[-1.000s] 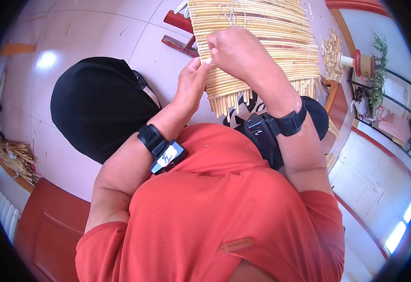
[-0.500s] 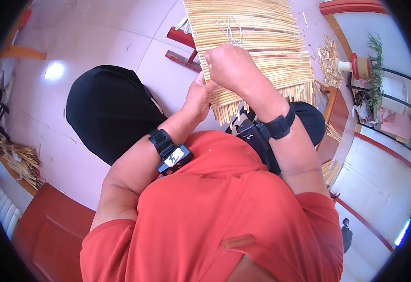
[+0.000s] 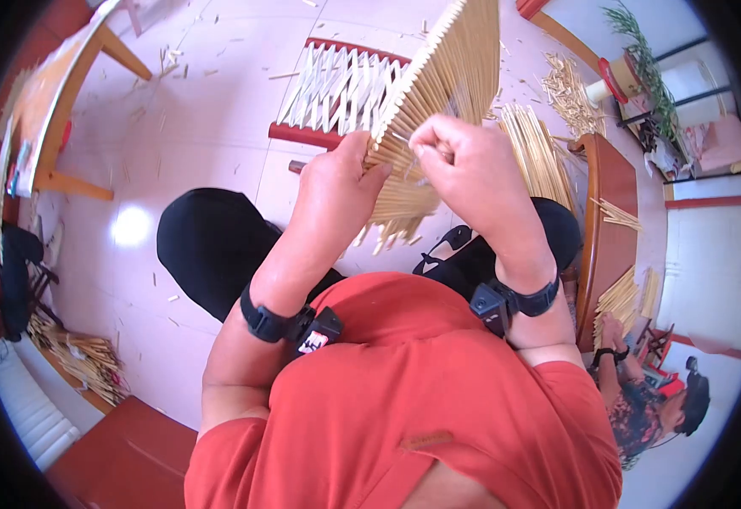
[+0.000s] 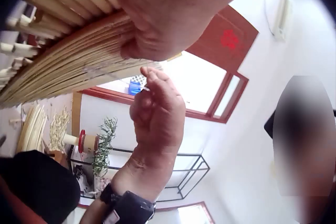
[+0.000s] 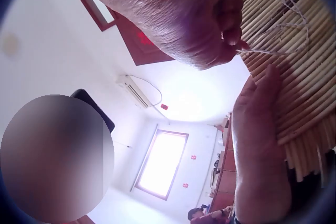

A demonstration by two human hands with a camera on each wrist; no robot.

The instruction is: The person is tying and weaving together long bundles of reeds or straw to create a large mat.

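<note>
A mat of thin pale sticks is raised and tilted in front of the person. The left hand grips its near left edge, thumb on one face; the left wrist view shows the same hand over the stick ends. On the right of the mat, the curled right hand pinches a white string. That string loops over the sticks in the right wrist view, running to the fingertips of the right hand. Uneven stick ends hang at the mat's lower edge.
Beyond the mat stands a red rack with white crossed straps. Loose stick bundles lie to the right beside a brown wooden bench. A table is at the left, and another person sits at the lower right.
The mat has been lifted and turned from nearly face-on to a steep tilt. The right hand has moved away from the left, drawing on the string. The view has shifted, showing the strapped rack.
</note>
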